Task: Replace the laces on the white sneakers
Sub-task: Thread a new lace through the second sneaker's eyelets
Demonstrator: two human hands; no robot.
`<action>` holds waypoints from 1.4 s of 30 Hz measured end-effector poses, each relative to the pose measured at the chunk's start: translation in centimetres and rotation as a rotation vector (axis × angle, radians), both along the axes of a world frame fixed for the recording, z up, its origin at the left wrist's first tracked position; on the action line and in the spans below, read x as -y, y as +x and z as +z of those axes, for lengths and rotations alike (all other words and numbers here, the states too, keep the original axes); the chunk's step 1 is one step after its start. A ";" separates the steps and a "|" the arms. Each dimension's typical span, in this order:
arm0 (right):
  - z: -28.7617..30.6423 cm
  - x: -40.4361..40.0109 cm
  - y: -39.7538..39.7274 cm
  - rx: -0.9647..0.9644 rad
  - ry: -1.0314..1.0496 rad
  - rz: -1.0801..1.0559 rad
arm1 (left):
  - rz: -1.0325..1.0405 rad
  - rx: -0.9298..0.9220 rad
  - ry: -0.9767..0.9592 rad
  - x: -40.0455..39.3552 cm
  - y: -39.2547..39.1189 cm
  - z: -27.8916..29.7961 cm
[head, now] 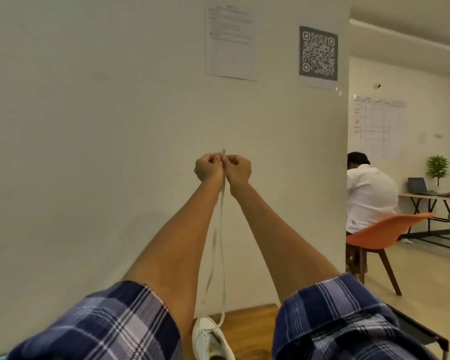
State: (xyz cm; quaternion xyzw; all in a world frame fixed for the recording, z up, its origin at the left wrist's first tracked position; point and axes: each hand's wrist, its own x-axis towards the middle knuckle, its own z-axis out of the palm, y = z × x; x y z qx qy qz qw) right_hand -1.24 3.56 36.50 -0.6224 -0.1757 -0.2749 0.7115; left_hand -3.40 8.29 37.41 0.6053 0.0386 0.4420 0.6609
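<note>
Up high, hands: left hand [209, 166] and right hand [238, 168] pinch lace [222, 229] ends, frame centre.
Sneaker [210, 339]: on bench [250, 323], bottom centre.

Looks like an office to me, shared workspace type. I see a plain partition wall [115, 126] w/ a printed sheet [230, 45] and a QR code poster [318, 54] stuck on it. Past its edge, a seated person in a white shirt [368, 196], an orange chair [390, 232], a desk [426, 197] w/ a laptop [417, 185] and small potted plant [437, 168], plus a grid chart [377, 126] on the far wall.
</note>
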 end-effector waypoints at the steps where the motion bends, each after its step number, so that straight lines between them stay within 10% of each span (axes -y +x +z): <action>1: 0.9 0.3 -0.5 0.013 0.026 0.007 | -0.004 0.010 -0.005 0.4 -0.7 0.9; 42: 6.1 0.3 -3.2 0.083 0.012 0.062 | -0.045 0.075 -0.043 0.6 -4.9 5.7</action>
